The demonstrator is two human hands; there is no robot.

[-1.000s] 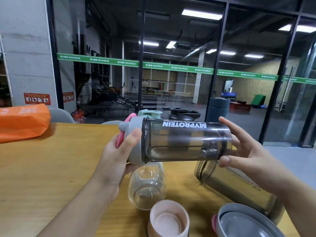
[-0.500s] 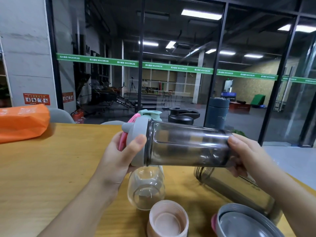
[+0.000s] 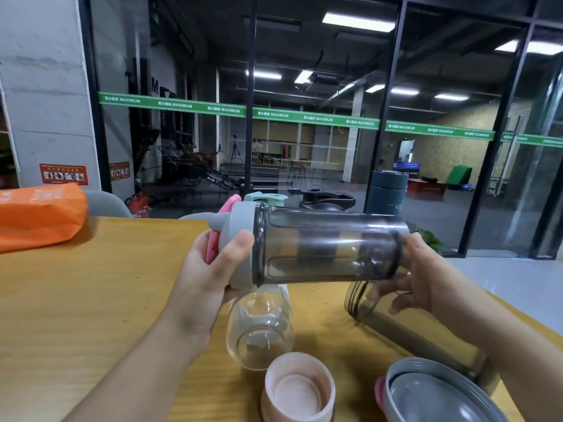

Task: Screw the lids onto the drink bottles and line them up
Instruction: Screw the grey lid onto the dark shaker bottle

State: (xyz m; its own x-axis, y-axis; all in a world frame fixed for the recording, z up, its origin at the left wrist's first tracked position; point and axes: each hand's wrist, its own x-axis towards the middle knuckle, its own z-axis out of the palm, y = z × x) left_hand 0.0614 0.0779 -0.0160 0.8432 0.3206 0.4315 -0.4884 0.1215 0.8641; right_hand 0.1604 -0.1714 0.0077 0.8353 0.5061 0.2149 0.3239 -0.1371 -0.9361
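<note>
Held sideways above the wooden table (image 3: 91, 300), a smoky shaker bottle (image 3: 329, 245) had its grey lid (image 3: 240, 245) gripped by the left hand (image 3: 207, 278) and its base by the right hand (image 3: 426, 284), while a clear bottle (image 3: 259, 330), a second smoky bottle (image 3: 411, 330), a pink lid (image 3: 298, 388) and another grey lid (image 3: 438, 394) lay unassembled below.

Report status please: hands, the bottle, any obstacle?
Left hand grips grey lid; right hand holds smoky bottle base, horizontal above table. Clear bottle lying directly below.

bare wooden tabletop (image 3: 91, 300) lies open at left; ahead, a clear glass bottle (image 3: 260, 327), pink lid (image 3: 298, 388) and grey lid (image 3: 438, 391) crowd it.
</note>
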